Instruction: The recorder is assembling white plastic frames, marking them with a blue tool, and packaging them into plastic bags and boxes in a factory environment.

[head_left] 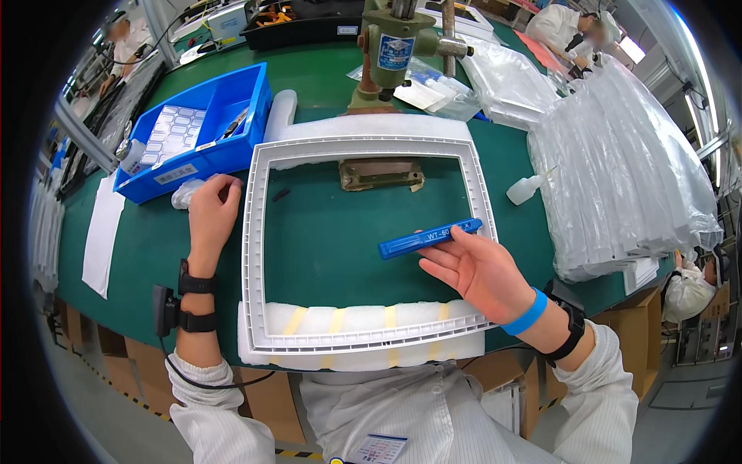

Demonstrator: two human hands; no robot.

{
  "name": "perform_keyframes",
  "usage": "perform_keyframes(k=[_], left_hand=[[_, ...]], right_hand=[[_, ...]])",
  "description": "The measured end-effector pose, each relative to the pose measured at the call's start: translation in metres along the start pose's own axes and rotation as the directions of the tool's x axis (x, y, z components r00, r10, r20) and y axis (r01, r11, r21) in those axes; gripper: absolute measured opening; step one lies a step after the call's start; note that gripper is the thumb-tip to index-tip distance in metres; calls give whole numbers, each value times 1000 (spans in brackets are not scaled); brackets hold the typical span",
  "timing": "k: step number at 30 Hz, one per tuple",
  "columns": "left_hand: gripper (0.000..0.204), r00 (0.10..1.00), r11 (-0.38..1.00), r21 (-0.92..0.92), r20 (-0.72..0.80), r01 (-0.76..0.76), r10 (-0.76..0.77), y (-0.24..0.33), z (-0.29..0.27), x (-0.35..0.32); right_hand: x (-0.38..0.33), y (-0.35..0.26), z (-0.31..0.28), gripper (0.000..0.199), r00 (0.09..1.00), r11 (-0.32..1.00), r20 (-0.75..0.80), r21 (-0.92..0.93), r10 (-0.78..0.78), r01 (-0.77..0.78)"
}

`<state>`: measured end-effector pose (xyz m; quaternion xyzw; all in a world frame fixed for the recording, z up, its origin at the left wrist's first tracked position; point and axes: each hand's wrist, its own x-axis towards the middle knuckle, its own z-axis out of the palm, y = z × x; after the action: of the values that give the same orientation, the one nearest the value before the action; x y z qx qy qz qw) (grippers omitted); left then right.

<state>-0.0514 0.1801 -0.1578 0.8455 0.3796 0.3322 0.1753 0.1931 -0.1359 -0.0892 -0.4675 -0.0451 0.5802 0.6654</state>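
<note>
A large white rectangular plastic frame [253, 232] lies on the bench, resting on white foam strips [363, 319] along its near and far sides. In my right hand [491, 280], over the frame's right side, is a slim blue bar-shaped plastic tool [417, 241], held between thumb and fingers. My left hand [214, 207] is closed, its fingers curled together beside the frame's upper left corner. Whatever it may hold is hidden. Crumpled clear plastic [185, 193] lies right beside that hand, below a blue divided bin [202, 164].
A green press stand [396, 54] rises beyond the frame, its metal base [380, 173] inside the opening. Wrapped white parts [618, 166] stand in a row at right, near a small squeeze bottle [525, 190]. White paper [102, 236] lies at left. Co-workers sit farther off.
</note>
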Motion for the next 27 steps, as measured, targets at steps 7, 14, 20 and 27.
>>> perform_keyframes(k=[7,14,20,27], left_hand=[[19,1000,1000,6,19,9,-10,5,0,0],[19,1000,1000,0,10,0,0,4,1,2],[15,997,998,-27,-45,-56,55,-1,1,1],[15,997,998,-43,-65,-38,36,2,1,1]], right_hand=[[0,4,0,23,999,999,-28,8,-36,36],[1,5,1,23,998,998,-39,-12,-56,55],[0,-3,11,25,998,992,37,-120,48,-43],[34,-19,25,38,972,789,68,-598,224,-140]])
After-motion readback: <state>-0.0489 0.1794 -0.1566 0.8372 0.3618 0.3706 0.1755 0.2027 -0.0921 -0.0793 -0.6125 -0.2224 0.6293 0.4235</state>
